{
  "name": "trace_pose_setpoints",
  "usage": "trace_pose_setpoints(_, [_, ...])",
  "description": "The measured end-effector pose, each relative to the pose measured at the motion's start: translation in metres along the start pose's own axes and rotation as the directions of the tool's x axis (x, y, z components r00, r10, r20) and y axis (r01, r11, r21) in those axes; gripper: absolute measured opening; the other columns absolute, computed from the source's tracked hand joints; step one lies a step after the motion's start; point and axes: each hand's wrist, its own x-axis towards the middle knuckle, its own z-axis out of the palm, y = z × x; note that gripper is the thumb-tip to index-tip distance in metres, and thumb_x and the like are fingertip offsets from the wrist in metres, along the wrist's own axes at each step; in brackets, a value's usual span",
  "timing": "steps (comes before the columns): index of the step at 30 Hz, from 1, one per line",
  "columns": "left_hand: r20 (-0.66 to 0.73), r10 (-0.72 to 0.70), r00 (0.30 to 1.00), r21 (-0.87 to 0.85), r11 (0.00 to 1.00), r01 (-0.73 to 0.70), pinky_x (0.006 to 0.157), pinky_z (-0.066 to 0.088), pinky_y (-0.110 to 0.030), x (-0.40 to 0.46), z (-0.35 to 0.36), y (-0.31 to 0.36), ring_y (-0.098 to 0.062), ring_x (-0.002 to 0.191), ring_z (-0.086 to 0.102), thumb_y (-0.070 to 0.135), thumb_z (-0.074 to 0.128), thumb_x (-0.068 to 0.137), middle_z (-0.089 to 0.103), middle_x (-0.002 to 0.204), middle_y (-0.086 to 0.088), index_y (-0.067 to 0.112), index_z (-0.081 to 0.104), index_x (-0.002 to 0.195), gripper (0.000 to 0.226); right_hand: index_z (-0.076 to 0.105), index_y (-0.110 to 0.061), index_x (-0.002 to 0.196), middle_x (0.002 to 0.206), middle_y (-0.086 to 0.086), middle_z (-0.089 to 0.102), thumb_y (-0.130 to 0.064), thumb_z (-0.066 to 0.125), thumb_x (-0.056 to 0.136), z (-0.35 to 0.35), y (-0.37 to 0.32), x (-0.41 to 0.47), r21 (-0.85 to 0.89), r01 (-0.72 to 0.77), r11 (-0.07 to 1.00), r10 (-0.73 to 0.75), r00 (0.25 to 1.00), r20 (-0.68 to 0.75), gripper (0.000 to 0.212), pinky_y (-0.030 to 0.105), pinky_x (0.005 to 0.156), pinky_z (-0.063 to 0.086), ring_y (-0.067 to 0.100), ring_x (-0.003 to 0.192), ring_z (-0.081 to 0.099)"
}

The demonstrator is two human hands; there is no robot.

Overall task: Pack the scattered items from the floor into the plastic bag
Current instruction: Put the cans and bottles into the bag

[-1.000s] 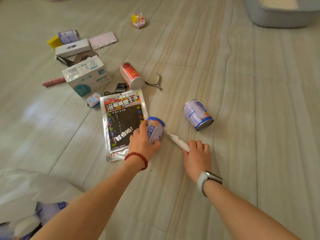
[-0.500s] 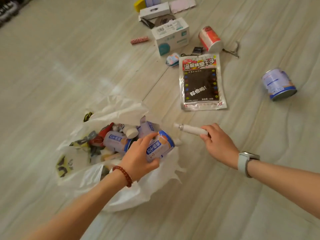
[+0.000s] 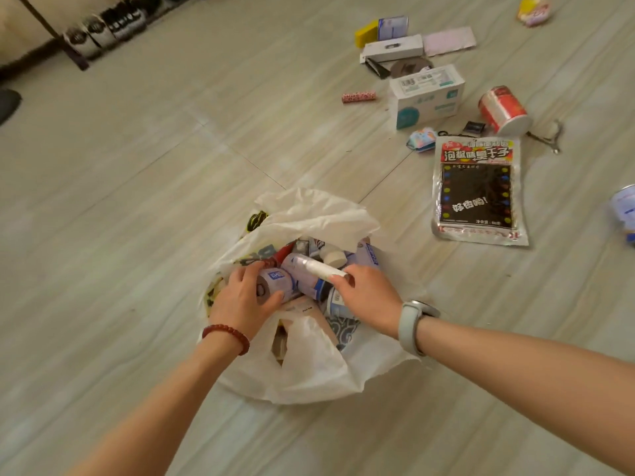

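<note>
1. My left hand (image 3: 245, 297) is curled around a small can (image 3: 275, 285), fingers over its top and thumb under its end, and has it down inside the mouth of the plastic bag (image 3: 309, 376). I judge it is held low so the can settles among the other cans instead of rolling out.
2. My right hand (image 3: 369, 297) pinches a slim white tube (image 3: 321, 268) between thumb and fingers, the tube pointing left across the bag's opening and lying over the cans. Both things look ready to be let go.
3. The bag lies slumped on the floor (image 3: 137, 201) with its mouth spread wide and one handle loop folded toward me, so both hands fit in at once.
4. Plenty remains to the upper right: a flat snack packet (image 3: 477, 192), a white box (image 3: 426, 96), a red can (image 3: 503, 109) on its side and a blue can (image 3: 625, 209) at the frame's right edge, all well apart from the bag.
5. The packet is nearest, so I would take it next.
</note>
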Motion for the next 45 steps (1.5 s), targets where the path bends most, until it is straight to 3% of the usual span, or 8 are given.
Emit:
trace_pose_setpoints(7, [-0.164,-0.044,0.985,-0.203,0.979,0.010,0.072,0.042,-0.028,0.004,-0.003,0.000,-0.024,0.093,0.051,0.026,0.069,0.077,0.042,0.119,-0.014,0.006,0.044,0.118,0.052,0.060,-0.003,0.093,0.085,0.017,0.057,-0.023,0.045,0.092,0.022,-0.017,0.020,0.053,-0.079,0.995,0.082,0.995,-0.062,0.025,0.030,0.064,0.035,0.026,0.077,0.049])
trace_pose_setpoints(12, [-0.207,0.019,0.978,-0.177,0.983,-0.056,0.081,0.044,-0.033,0.006,0.001,-0.003,-0.029,0.101,0.051,0.019,0.066,0.080,0.048,0.121,-0.016,0.003,0.050,0.116,0.042,0.029,-0.014,0.141,0.136,0.016,0.049,-0.009,0.038,0.093,0.024,-0.022,0.018,0.138,0.067,0.988,-0.086,0.987,0.136,0.050,0.039,0.098,0.043,0.032,0.116,0.052])
trace_pose_setpoints(17, [-0.197,0.158,0.968,0.214,0.970,-0.115,0.082,0.045,-0.047,0.001,0.004,-0.009,-0.038,0.091,0.059,0.024,0.070,0.075,0.061,0.117,-0.015,0.006,0.057,0.110,0.041,0.050,-0.005,0.120,0.112,0.014,0.062,-0.026,0.045,0.092,0.028,0.007,-0.015,0.013,0.105,0.994,-0.106,0.976,0.188,0.036,0.040,0.088,0.047,0.029,0.099,0.058])
trace_pose_setpoints(22, [-0.170,0.264,0.949,0.109,0.963,-0.248,0.079,0.048,-0.046,-0.014,0.007,-0.013,-0.040,0.093,0.058,0.016,0.070,0.076,0.057,0.122,-0.015,0.008,0.053,0.117,0.044,0.052,-0.013,0.120,0.080,-0.001,0.054,-0.033,0.050,0.089,0.046,0.018,-0.042,0.036,0.151,0.988,-0.153,0.904,0.400,0.037,0.028,0.070,0.037,0.015,0.079,0.047])
trace_pose_setpoints(32, [-0.007,0.456,0.890,0.056,0.889,-0.455,0.077,0.044,-0.038,-0.020,-0.013,-0.005,-0.028,0.089,0.059,0.035,0.040,0.082,0.065,0.093,-0.004,0.016,0.067,0.085,0.033,0.060,-0.016,0.102,0.093,0.005,0.068,-0.031,0.048,0.089,0.018,0.020,-0.073,-0.033,0.760,0.649,-0.737,0.638,0.224,0.023,0.028,0.072,0.051,0.018,0.083,0.062])
trace_pose_setpoints(35, [0.158,0.499,0.852,0.152,0.840,-0.520,0.081,0.045,-0.039,-0.028,-0.004,0.002,-0.026,0.092,0.061,0.038,0.036,0.081,0.066,0.091,0.000,0.021,0.068,0.082,0.036,0.063,-0.013,0.103,0.097,0.006,0.065,-0.034,0.039,0.088,0.004,0.053,-0.062,-0.141,0.633,0.762,-0.609,0.773,0.181,0.035,0.027,0.078,0.046,0.017,0.088,0.058])
trace_pose_setpoints(39, [0.316,0.546,0.776,0.201,0.761,-0.617,0.091,0.045,-0.047,-0.041,0.020,0.000,-0.029,0.110,0.059,0.013,0.062,0.077,0.067,0.109,-0.005,0.019,0.069,0.093,0.019,0.051,-0.005,0.118,0.119,0.015,0.053,-0.030,0.039,0.090,-0.014,0.092,-0.037,-0.253,0.085,0.964,-0.113,0.989,-0.100,0.039,0.043,0.094,0.041,0.032,0.112,0.047])
trace_pose_setpoints(45, [0.316,0.312,0.896,-0.262,0.936,-0.233,0.095,0.043,-0.033,-0.042,0.021,0.039,-0.019,0.109,0.056,0.023,0.033,0.098,0.063,0.115,-0.003,0.015,0.055,0.119,0.031,0.021,-0.009,0.142,0.142,0.017,0.039,-0.029,0.050,0.091,-0.030,0.112,-0.001,0.099,-0.306,0.947,0.302,0.952,0.056,0.062,0.042,0.108,0.032,0.033,0.129,0.038])
